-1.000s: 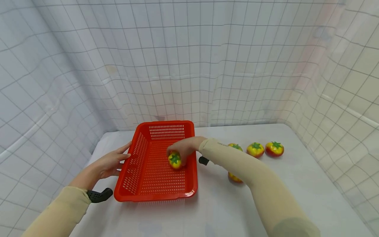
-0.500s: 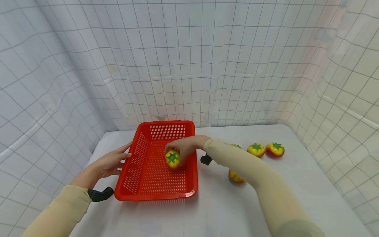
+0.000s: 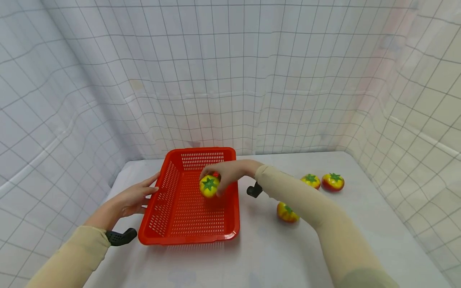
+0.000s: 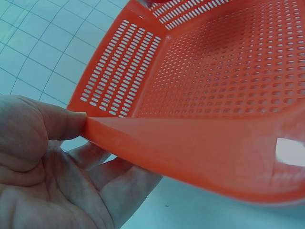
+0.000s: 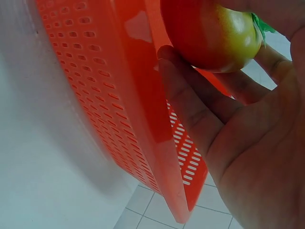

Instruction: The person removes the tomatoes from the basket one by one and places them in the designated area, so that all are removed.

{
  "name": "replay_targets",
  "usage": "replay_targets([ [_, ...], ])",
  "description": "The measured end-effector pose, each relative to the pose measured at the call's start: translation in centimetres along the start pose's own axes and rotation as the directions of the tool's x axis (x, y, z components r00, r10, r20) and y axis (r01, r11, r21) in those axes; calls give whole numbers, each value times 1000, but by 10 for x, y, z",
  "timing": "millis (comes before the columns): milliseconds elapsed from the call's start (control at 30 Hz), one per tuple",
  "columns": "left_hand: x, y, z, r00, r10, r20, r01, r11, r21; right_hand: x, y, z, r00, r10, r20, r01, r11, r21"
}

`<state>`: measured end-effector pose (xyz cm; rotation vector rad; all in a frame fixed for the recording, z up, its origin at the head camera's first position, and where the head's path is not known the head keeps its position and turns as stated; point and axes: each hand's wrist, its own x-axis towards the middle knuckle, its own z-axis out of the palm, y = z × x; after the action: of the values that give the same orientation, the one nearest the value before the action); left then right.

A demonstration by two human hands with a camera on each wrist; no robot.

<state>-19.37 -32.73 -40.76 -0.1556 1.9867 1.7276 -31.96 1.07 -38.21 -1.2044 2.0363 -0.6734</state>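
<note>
A red plastic basket (image 3: 189,241) with slotted walls stands on the white table. My left hand (image 3: 135,199) grips its left rim, the thumb on top of the rim and the fingers beneath it in the left wrist view. Inside the basket's outline, toward its right side, my right hand (image 3: 228,175) holds a yellow-and-red tomato (image 3: 209,186) with a green star-shaped top. Fingers and thumb curl round the tomato (image 5: 214,36) in the right wrist view, close to the basket rim (image 5: 143,95). A small red patch shows between the right fingers.
To the right on the table (image 3: 266,256) lie more tomatoes: one near the forearm (image 3: 287,212), one partly covered by the sleeve (image 3: 311,181), and one farther right (image 3: 333,182). A white gridded curtain (image 3: 216,80) surrounds the table at the back and sides.
My right hand has lifted the tomato a little, moving slightly up and back within the basket. The forearm now hides a tomato at the back. My left hand stays at the rim.
</note>
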Motion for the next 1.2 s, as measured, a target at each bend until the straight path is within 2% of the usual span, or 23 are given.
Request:
replay_targets([
  [233, 1, -1, 0, 1000, -1, 1, 1, 1000, -8, -11, 1, -8, 999, -44, -31, 44, 999, 2],
  [567, 2, -1, -2, 1000, -2, 12, 2, 1000, -8, -35, 2, -18, 997, -56, -53, 57, 998, 24],
  [867, 0, 3, 0, 1000, -3, 18, 3, 1000, -7, -52, 7, -23, 997, -56, -46, 60, 996, 73],
  [1200, 2, -1, -1, 1000, -12, 15, 12, 1000, 2, -70, 16, -25, 997, -77, -28, 81, 983, 163],
])
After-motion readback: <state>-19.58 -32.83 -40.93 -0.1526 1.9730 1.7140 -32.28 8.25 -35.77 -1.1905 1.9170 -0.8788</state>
